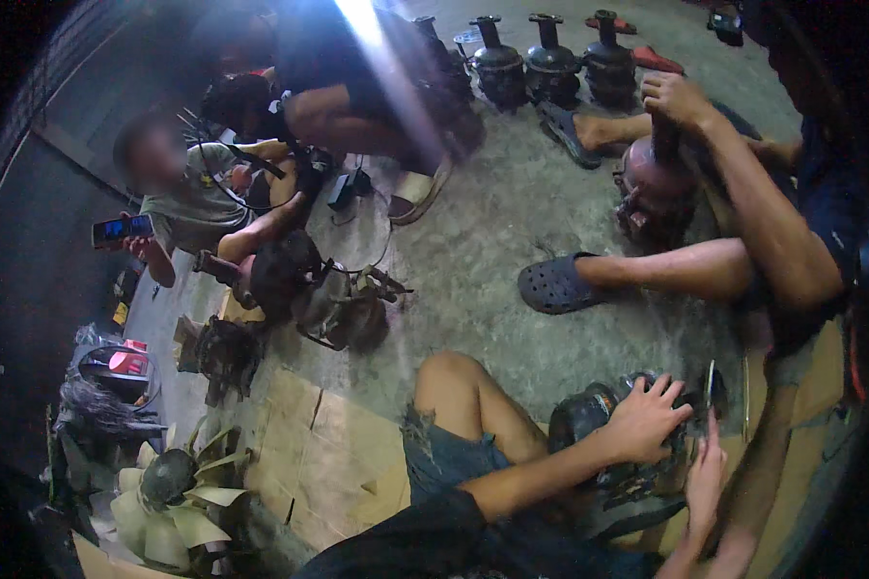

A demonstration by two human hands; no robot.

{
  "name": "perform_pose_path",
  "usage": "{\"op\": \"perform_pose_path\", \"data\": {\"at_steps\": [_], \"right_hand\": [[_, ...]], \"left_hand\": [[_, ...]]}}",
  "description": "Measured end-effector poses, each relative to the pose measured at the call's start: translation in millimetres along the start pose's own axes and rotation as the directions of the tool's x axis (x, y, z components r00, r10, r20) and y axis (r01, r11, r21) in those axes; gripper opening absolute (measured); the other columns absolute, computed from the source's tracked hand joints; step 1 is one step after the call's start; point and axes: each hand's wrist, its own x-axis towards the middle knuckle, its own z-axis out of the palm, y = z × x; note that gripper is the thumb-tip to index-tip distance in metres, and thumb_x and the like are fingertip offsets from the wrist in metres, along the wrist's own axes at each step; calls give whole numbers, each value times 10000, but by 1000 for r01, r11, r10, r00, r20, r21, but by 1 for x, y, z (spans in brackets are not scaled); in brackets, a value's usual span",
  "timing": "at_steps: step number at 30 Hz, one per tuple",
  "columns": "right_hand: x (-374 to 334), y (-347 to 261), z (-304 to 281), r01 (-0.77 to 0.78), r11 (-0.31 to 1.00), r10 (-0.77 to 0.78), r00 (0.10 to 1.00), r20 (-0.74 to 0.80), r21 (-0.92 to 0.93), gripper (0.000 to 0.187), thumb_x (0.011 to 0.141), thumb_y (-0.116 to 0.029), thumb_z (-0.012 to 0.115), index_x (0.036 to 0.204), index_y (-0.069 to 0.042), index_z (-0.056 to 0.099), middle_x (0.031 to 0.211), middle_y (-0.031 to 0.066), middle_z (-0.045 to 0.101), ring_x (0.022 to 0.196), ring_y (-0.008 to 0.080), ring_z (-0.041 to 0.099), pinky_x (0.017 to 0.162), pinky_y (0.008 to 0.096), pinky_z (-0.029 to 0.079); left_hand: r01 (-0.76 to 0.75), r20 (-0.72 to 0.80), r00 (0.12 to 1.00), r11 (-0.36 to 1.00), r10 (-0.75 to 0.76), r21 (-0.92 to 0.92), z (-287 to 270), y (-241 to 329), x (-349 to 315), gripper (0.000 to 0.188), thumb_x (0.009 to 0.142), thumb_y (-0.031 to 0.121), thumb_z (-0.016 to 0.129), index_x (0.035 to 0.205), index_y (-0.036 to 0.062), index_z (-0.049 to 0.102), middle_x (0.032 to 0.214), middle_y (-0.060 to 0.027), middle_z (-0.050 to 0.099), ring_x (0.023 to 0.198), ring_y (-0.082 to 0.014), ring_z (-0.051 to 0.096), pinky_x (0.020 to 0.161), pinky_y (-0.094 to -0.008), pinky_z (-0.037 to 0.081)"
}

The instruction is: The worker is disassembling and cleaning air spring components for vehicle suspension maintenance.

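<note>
The left hand (650,417) lies with its fingers spread apart on a dark round machine part (581,417), which is low near the floor (483,289), beside the person's bent knee (459,381), while the right hand (707,471) is clamped around a thin tool (711,381) pointing upward.

Looks dim, darkest round the edges. Has a bare, mottled grey concrete floor (483,261) through the centre, reaching up toward 12 and 1 o'clock. Carries flattened brown cardboard (348,454) over the floor at 7 o'clock, with more near 4. Rises at 9 o'clock to a dark wall (39,222), with what looks like mesh (68,53) near 10. Takes a harsh white light (359,14) from just before 12, flaring downward in a hazy beam.
</note>
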Motion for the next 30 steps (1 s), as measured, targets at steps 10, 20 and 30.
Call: {"op": "perform_pose_path", "data": {"at_steps": [10, 20, 30], "right_hand": [[-27, -1, -32, -210, 958, 232, 968, 93, -197, 438, 1090, -267, 423, 1488, -111, 521, 1233, 256, 682, 1129, 404, 657, 972, 443, 492], [43, 83, 22, 60, 987, -72, 995, -75, -152, 513, 1062, -133, 483, 1563, -65, 395, 1321, 306, 588, 1142, 455, 577, 992, 490, 443], [33, 58, 32, -60, 998, 54, 961, -271, -13, 381, 1061, -382, 468, 800, -105, 483, 708, 8, 462, 602, 166, 395, 545, 343, 319]], "left_hand": [[19, -54, 998, 1000, -19, -14, 20, -7, 2, 771, 645, 388, 864, 1320, 125, 600, 1460, -213, 473, 1405, -392, 398, 1044, -553, 394], [29, -14, 999, 995, -30, -100, 26, -6, 10, 815, 631, 379, 860, 1362, 130, 600, 1519, -215, 445, 1447, -392, 380, 1125, -590, 337], [21, -87, 996, 996, -29, -90, 35, -3, 17, 704, 631, 349, 845, 1274, 125, 662, 1443, -202, 501, 1382, -389, 421, 1067, -575, 369]]}}
